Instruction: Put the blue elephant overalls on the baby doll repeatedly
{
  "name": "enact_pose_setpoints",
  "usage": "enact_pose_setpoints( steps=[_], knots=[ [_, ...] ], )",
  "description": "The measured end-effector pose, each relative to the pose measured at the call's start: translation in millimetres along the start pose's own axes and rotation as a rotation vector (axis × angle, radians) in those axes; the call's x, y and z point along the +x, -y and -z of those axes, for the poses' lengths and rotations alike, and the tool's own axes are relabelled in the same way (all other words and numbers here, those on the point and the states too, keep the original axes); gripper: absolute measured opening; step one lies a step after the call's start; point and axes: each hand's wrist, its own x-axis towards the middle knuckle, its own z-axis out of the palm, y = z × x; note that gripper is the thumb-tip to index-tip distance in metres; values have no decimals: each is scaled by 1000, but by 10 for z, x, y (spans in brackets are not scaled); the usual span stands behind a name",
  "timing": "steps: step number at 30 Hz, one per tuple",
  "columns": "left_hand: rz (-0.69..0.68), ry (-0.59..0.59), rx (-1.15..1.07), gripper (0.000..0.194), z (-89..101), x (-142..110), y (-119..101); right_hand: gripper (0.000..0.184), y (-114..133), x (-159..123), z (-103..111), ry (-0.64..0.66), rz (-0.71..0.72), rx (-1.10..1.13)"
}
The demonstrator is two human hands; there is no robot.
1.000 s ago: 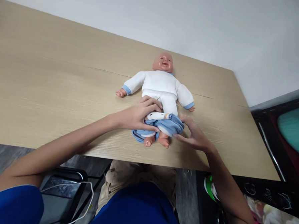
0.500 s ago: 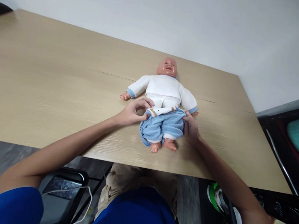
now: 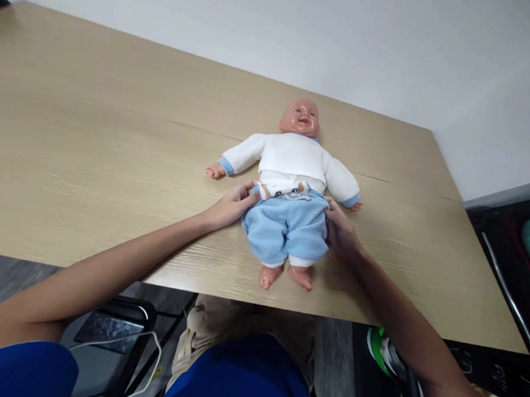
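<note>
A baby doll (image 3: 299,118) lies on its back on the wooden table, head away from me and bare feet toward me. It wears a white top (image 3: 291,155) with blue cuffs. Light blue pants (image 3: 285,223) cover its legs up to the waist, and their patterned white waistband is folded outward. My left hand (image 3: 232,206) pinches the pants at the waist on the left side. On the opposite side, my right hand (image 3: 341,226) grips the waist edge between thumb and fingers; some of those fingers are hidden behind the pants.
The wooden table (image 3: 116,155) reaches back to a white wall (image 3: 300,34). Below its front edge at left, a dark flat device (image 3: 107,331) and a white cable (image 3: 157,350) lie on a black chair. A green and white round item (image 3: 384,350) is low at right.
The pants have been drawn up from the doll's thighs to its waist and lie smoother over the legs. My left fingers have closed in on the waistband.
</note>
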Motion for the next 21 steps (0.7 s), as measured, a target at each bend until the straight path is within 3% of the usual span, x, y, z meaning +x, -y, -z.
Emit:
enact_pose_setpoints(
  steps=[5,10,13,18,21],
  knots=[
    [-25,211,7,52,196,-36,-97,26,-37,10,59,29,46,24],
    [-100,269,143,43,271,-49,-44,27,-77,-8,41,-9,-7,92],
    [-92,245,118,40,185,-47,-9,23,-79,-43,-10,-6,-18,100],
    [-61,140,-17,56,0,-34,-16,15,-94,-33,-20,-28,39,37],
    [-47,59,-38,57,-4,-27,-51,14,-85,15,43,-34,100,-41]
  ],
)
